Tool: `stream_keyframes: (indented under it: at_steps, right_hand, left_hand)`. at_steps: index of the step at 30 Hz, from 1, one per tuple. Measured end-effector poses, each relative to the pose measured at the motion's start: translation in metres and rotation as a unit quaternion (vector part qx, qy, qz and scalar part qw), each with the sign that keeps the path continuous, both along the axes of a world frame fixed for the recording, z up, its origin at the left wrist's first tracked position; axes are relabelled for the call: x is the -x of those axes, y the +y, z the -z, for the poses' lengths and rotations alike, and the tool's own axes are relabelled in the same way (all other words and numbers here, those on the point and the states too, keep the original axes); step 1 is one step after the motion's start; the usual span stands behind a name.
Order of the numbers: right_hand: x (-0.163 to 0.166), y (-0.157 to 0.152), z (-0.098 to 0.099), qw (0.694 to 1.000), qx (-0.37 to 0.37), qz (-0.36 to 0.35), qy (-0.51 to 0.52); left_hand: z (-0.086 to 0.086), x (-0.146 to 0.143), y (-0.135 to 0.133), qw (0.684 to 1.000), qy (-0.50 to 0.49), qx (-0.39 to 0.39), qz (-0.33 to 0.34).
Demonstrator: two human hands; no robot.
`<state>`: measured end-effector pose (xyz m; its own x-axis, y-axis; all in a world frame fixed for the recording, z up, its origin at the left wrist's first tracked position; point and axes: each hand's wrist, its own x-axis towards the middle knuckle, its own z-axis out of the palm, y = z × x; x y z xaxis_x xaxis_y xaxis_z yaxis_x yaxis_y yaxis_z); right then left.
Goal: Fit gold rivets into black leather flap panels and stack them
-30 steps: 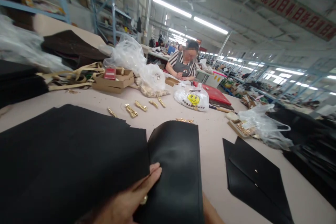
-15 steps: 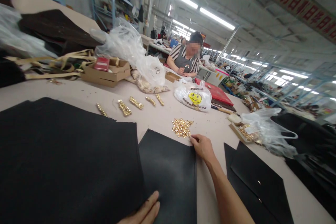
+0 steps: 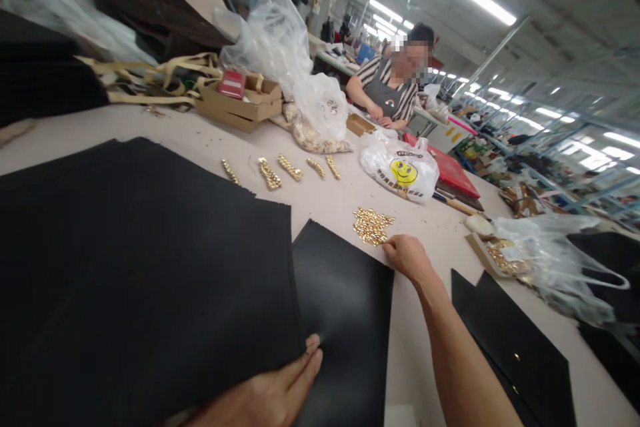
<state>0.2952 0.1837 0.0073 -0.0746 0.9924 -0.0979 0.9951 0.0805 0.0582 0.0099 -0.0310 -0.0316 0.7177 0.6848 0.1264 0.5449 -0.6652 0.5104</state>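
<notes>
At the near edge of a loose pile of small gold metal pieces (image 3: 371, 225), my right hand (image 3: 409, 257) has thumb and fingers pinched together. What lies between those fingertips is too small to make out. A smooth black sheet (image 3: 345, 280), leather-like, lies just below this hand. My left hand (image 3: 280, 383) rests on that sheet with its fingers stretched out side by side, and the surface dimples at the fingertips. A larger black sheet (image 3: 150, 267) covers the left side, its right edge overlapping the smaller one.
Several gold strips (image 3: 270, 173) lie beyond the sheets, near a cardboard box (image 3: 240, 109) and a smiley plastic bag (image 3: 400, 170). To the right are more black sheets (image 3: 530, 333) and a carton of gold pieces (image 3: 487, 257). A person (image 3: 390, 83) sits across the table.
The camera view has shifted, so the table contents appear farther right and slightly higher. My left hand has come further into view over the black sheet. My right hand stays by the gold pile.
</notes>
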Motion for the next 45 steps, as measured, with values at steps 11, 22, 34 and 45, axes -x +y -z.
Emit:
stream_keyframes:
  at_steps: [11, 22, 34, 45]
  right_hand:
    - [0.024, -0.038, -0.008, 0.998, -0.038, 0.016, 0.057]
    - [0.076, -0.166, 0.011, 0.836, 0.221, 0.026, 0.502]
    - [0.091, -0.159, 0.000, 0.903, 0.215, -0.024, 0.372]
    - [0.098, -0.145, -0.012, 0.909, 0.266, 0.006, 0.321]
  left_hand:
    - [-0.004, -0.008, -0.005, 1.000, 0.018, 0.011, -0.017]
    - [-0.002, -0.007, -0.005, 0.997, 0.013, -0.070, 0.000]
    - [0.000, -0.005, -0.005, 0.991, 0.031, -0.129, 0.000]
    - [0.006, -0.006, -0.006, 0.989, 0.000, -0.144, -0.038]
